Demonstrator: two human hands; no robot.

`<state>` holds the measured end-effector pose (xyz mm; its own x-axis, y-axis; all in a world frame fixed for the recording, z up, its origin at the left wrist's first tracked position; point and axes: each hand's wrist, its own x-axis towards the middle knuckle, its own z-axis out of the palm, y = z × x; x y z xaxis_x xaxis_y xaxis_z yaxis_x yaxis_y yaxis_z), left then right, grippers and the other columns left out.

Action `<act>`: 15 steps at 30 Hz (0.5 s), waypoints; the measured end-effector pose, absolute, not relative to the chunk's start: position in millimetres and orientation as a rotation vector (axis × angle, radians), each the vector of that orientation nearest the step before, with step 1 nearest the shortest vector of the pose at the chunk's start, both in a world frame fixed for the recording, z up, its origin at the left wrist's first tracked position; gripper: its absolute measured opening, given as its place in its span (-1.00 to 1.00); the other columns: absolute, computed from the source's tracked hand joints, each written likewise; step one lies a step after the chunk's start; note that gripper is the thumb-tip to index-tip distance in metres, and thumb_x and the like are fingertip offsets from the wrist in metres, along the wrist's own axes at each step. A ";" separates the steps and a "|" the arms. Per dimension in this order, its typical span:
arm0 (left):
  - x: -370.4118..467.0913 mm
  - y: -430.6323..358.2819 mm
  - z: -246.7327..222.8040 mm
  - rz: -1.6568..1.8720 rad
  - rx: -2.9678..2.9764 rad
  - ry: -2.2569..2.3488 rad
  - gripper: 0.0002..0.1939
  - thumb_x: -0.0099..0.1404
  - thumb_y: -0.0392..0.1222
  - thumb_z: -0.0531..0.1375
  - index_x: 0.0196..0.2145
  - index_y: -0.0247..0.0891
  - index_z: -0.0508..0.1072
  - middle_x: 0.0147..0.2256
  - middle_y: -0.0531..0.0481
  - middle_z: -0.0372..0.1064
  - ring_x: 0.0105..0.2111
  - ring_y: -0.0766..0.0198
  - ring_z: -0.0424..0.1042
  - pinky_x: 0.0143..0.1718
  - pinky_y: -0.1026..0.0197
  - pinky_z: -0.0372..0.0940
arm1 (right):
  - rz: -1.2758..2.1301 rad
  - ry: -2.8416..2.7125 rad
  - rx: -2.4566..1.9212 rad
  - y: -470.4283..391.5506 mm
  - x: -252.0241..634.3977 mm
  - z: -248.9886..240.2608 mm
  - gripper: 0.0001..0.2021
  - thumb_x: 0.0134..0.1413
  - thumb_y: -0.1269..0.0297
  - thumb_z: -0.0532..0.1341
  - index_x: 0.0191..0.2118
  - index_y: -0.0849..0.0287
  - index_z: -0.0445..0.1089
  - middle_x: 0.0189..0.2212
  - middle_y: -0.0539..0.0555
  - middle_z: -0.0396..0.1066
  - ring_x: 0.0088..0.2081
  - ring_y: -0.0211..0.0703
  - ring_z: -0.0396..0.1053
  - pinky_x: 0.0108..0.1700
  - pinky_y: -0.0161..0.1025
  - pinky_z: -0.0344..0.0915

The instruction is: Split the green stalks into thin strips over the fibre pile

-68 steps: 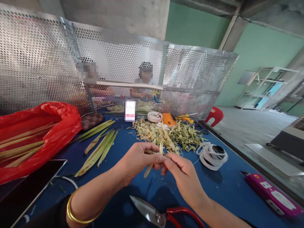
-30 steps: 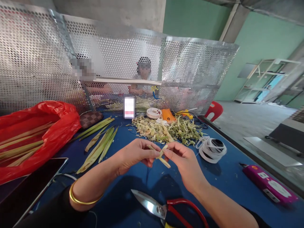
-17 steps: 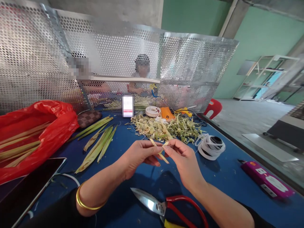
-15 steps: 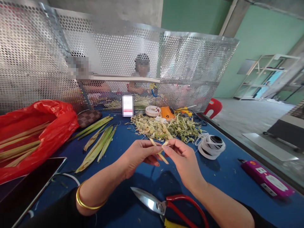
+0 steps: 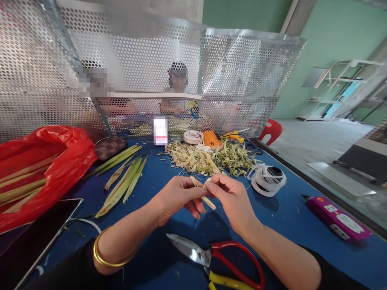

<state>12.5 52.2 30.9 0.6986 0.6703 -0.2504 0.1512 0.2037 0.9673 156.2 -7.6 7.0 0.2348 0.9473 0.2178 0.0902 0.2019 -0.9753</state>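
A pale leaf strip (image 5: 209, 202) is pinched between the fingers of both hands above the blue table. My left hand (image 5: 181, 196) grips it from the left, with the lower fingers curled beneath. My right hand (image 5: 232, 197) pinches it near a folded upper part, its fingertips next to the left ones. Behind the hands lies a heap of shredded pale and green plant pieces (image 5: 193, 158). Red- and yellow-handled scissors (image 5: 193, 251) lie in front of the hands. Long green leaves (image 5: 123, 187) rest to the left.
A red bag (image 5: 72, 151) holding long stalks and a dark tablet (image 5: 39, 237) are at left. A phone (image 5: 160, 131) stands before a perforated screen, with people behind it. White ribbon roll (image 5: 268, 181) and purple power strip (image 5: 338, 217) are at right.
The view has shifted slightly, and the scene sits a little higher. Both hands still pinch the strip, with small finger movements around it.
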 end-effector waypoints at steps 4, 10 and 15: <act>14.6 49.5 30.9 0.426 1.341 0.793 -0.87 0.10 -0.19 0.24 -0.49 -0.33 0.45 -0.73 0.06 0.37 -0.71 0.37 0.35 -0.58 0.32 0.31 | 0.790 -1.152 -1.199 -9.0 156.6 4.1 -0.83 0.04 0.29 0.21 -0.53 0.17 0.34 -0.59 -0.06 0.29 -0.50 -0.28 0.22 -0.40 -0.32 0.17; 14.8 52.5 30.5 0.415 1.344 0.764 -0.82 0.06 -0.13 0.27 -0.47 -0.34 0.49 -0.69 0.04 0.39 -0.67 0.34 0.37 -0.52 0.26 0.35 | 0.743 -1.128 -1.220 -8.1 156.4 1.9 -0.83 0.05 0.28 0.19 -0.52 0.17 0.34 -0.59 -0.05 0.28 -0.48 -0.26 0.21 -0.40 -0.31 0.14; 11.6 54.5 32.3 0.382 1.321 0.773 -0.74 0.09 -0.06 0.28 -0.39 -0.34 0.51 -0.63 0.01 0.44 -0.64 0.35 0.39 -0.50 0.30 0.32 | 0.785 -1.105 -1.194 -6.0 159.5 8.6 -0.83 0.04 0.28 0.20 -0.53 0.17 0.34 -0.60 -0.07 0.26 -0.49 -0.27 0.20 -0.39 -0.31 0.16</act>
<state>11.6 54.5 32.3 0.6993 0.6552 -0.2858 0.1706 0.2353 0.9568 159.5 -6.0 8.6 0.3056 0.9212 0.2410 0.0763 0.2286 -0.9705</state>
